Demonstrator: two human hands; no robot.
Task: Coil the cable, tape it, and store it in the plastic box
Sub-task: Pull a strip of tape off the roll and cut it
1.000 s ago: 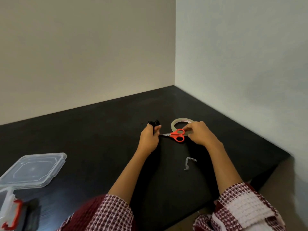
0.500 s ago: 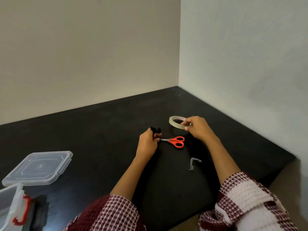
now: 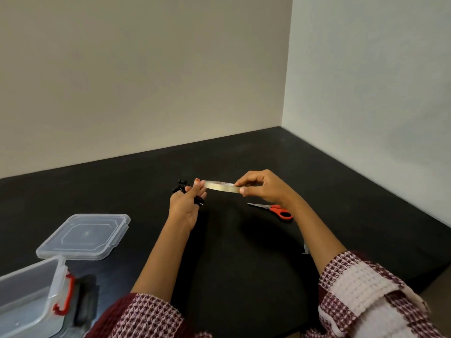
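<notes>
Head view, one moment. Nearest, at 6 to 7 o'clock, left sleeve (image 3: 146, 318) in maroon-and-white knit; right sleeve (image 3: 361, 293) at 5 o'clock. Plastic box (image 3: 29, 279) at 8 o'clock, clear, open-topped, partly cut off by the frame edge, with a red latch (image 3: 65, 297) on its right wall. Lid (image 3: 85, 236) lies flat on the black table (image 3: 244, 264) just beyond the box, apart from it. Small pale tape scrap (image 3: 305, 250) on the table at 4 o'clock, mostly hidden by the right forearm. Scissors (image 3: 280, 211), red-handled, blades closed, lie flat at 3 o'clock under the right wrist, not touched. Both hands raised over the table near mid-view. Left hand (image 3: 183, 206): fingers curled round the cable (image 3: 180, 186), a black bundle showing above and below the fist; how many turns it has cannot be told. The thumb and forefinger also pinch the left end of the tape roll (image 3: 222, 186). Right hand (image 3: 263, 189): thumb and fingers pinch the roll's right end. The roll is seen nearly edge-on, spanning the two hands. Farthest, two plain walls meet in a corner at 1 o'clock.
</notes>
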